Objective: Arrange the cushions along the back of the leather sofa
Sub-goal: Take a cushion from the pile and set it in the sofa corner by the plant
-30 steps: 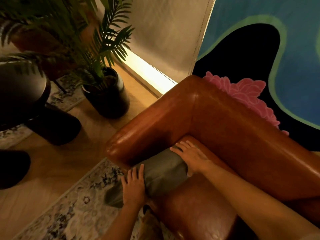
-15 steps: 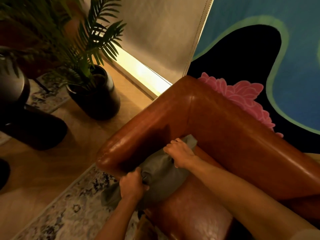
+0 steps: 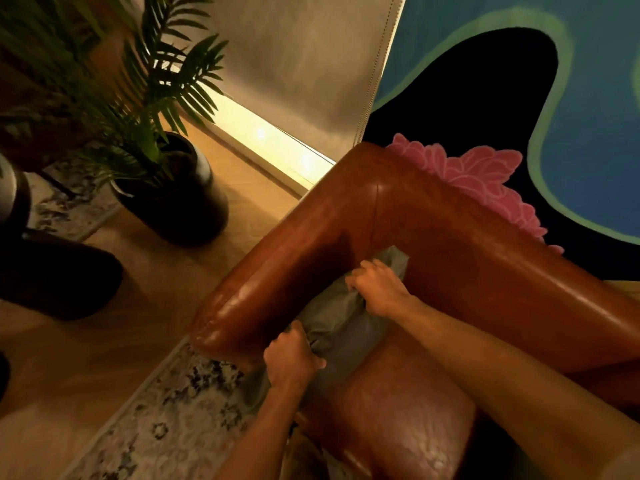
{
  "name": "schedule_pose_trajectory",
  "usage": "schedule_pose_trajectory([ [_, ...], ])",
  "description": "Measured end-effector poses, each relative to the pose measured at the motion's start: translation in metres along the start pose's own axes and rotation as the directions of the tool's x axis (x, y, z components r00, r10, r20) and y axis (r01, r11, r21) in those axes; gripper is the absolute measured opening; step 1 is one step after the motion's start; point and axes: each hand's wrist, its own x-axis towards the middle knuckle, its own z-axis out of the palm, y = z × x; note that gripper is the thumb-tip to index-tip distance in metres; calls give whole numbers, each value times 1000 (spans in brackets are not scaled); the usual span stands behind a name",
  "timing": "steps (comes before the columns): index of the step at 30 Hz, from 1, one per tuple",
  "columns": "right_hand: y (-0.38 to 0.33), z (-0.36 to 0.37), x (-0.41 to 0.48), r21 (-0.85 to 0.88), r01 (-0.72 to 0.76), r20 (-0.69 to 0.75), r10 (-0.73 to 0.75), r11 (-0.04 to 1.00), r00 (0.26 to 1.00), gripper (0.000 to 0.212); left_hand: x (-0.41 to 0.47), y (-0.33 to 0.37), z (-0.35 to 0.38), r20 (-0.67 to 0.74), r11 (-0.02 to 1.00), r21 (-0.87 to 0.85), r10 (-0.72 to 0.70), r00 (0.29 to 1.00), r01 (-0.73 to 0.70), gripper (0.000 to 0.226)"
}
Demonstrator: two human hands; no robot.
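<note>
You are looking at a sofa (image 3: 450, 237) in smooth, glossy brown leather that is catching the lamplight. The cushion (image 3: 346, 327) is showing as matt grey cloth, creasing softly. The floor (image 3: 114, 368) is reading as smooth pale wood, the rug (image 3: 173, 420) as flat woven fabric.

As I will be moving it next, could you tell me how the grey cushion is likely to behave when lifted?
The cushion is probably soft and floppy: it bunches into folds where the left hand and right hand grip it. It seems light, since it is held by pinched fabric alone. It may slide easily on the sofa, whose leather looks glossy.
</note>
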Motion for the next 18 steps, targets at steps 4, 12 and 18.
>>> schedule_pose_trajectory([
  [4, 8, 9, 3, 50, -27, -60, 30, 998, 998, 61, 5, 8, 3, -17, 999, -37, 15, 1000, -16, 70],
  [12, -10, 33, -9, 561, -508, 11, 608, 654, 794, 121, 11, -14, 3, 28, 990, -132, 62, 998, -58, 91],
  [18, -16, 43, -8, 788, -542, 249, 654, 292, 715, 115, 10, -8, -2, 23, 997, -50, 54, 998, -53, 53],
])
